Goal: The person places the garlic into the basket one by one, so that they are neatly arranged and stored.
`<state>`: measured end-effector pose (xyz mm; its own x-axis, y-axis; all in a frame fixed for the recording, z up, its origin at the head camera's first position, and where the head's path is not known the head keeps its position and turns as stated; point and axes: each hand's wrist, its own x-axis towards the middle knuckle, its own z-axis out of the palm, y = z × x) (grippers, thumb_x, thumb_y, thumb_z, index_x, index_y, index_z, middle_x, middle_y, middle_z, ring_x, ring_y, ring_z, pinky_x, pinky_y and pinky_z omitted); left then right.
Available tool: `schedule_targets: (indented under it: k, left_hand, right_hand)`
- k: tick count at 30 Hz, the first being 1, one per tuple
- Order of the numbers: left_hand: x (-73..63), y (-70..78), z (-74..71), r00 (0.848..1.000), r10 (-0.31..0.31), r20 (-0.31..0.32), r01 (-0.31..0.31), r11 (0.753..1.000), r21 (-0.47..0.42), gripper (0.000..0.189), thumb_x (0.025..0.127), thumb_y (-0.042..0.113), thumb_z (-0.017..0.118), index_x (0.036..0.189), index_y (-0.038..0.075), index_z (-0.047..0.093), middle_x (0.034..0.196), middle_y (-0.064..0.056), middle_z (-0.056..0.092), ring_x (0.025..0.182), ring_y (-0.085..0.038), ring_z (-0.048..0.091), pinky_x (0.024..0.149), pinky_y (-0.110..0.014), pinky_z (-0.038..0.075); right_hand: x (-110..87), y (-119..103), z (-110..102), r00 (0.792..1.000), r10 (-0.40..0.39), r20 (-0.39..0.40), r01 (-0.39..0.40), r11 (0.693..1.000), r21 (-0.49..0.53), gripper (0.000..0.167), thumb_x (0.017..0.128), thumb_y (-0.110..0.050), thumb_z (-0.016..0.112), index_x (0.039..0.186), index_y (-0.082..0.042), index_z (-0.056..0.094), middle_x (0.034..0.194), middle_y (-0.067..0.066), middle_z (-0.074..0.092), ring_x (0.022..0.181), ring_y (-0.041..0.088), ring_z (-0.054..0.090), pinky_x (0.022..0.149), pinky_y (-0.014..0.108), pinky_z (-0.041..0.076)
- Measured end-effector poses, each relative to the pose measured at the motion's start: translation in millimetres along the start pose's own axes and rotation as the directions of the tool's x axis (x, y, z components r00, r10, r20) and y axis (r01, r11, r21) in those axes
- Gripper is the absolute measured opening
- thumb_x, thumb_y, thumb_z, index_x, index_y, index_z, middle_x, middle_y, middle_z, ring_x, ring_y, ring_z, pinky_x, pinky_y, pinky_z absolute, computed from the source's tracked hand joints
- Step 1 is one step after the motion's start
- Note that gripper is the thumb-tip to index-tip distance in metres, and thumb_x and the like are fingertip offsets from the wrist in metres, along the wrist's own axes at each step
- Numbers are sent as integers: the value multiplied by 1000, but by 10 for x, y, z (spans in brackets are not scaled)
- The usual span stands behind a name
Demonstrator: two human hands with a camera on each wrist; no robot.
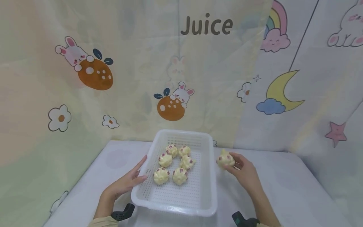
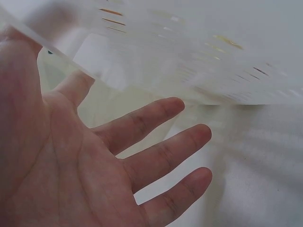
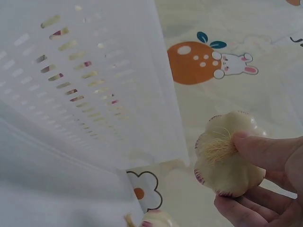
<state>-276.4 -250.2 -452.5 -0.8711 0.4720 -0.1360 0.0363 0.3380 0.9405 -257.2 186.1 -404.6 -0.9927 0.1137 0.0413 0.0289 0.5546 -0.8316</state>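
A white plastic basket with slotted walls stands on the table, holding several garlic bulbs with purple streaks. My left hand is at the basket's left side, fingers straight and spread; in the left wrist view its palm shows bare below the basket wall. To the right of the basket, my right hand grips a garlic bulb between thumb and fingers. That bulb's tuft of dry roots faces the right wrist camera, the thumb pressing beside it.
Another garlic bulb shows partly at the bottom edge of the right wrist view. The table has a white cover. A printed curtain hangs close behind the basket.
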Motion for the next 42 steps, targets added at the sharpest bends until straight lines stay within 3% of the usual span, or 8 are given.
schedule_targets:
  k: [6, 15, 22, 26, 33, 42]
  left_hand:
    - [33, -40, 5, 1000, -14, -11, 14, 1000, 5, 76, 97, 29, 53, 149, 47, 1, 151, -20, 33, 118, -33, 58, 91, -54, 48]
    - [35, -48, -8, 999, -31, -35, 31, 999, 6, 77, 95, 31, 56, 148, 49, 3, 151, -18, 34, 117, -32, 59, 92, -55, 48]
    - [24, -36, -25, 1000, -16, -18, 16, 1000, -2, 77, 96, 29, 54, 149, 46, 2, 150, -20, 35, 116, -32, 60, 90, -50, 50]
    - [25, -11, -20, 1000, -10, -13, 10, 1000, 7, 77, 96, 29, 54, 150, 44, 1, 150, -20, 36, 117, -31, 59, 91, -50, 49]
    - [29, 13, 2, 1000, -9, -21, 10, 999, 38, 77, 96, 30, 55, 150, 44, 3, 148, -19, 38, 118, -31, 58, 94, -57, 45]
    - [18, 8, 0, 1000, -4, -24, 4, 999, 36, 76, 96, 29, 54, 150, 44, 2, 148, -19, 39, 117, -30, 59, 94, -58, 45]
  right_hand:
    - [-52, -87, 2, 1000, 4, 6, -5, 998, 61, 70, 81, -36, 75, 139, -14, 44, 139, 16, 46, 127, 35, 51, 91, 38, 51]
    - [-170, -231, 150, 997, -77, -15, 78, 994, 77, 64, 77, -40, 77, 132, -18, 53, 133, 12, 56, 120, 34, 57, 85, 37, 54]
    - [-234, -373, 299, 996, -85, 3, 84, 991, 107, 58, 75, -27, 80, 126, -11, 57, 126, 13, 62, 117, 27, 60, 84, 23, 53]
    - [-257, -431, 385, 996, -94, 10, 93, 990, 102, 54, 75, -23, 80, 122, -9, 59, 123, 14, 63, 114, 28, 62, 81, 22, 54]
    - [-339, -565, 534, 992, -115, 59, 107, 986, 130, 47, 72, -17, 82, 113, -7, 62, 119, 10, 63, 106, 29, 66, 75, 24, 56]
    - [-354, -647, 716, 973, -177, 149, 168, 983, 72, 44, 68, -23, 85, 104, -10, 64, 113, 8, 67, 99, 26, 69, 71, 26, 57]
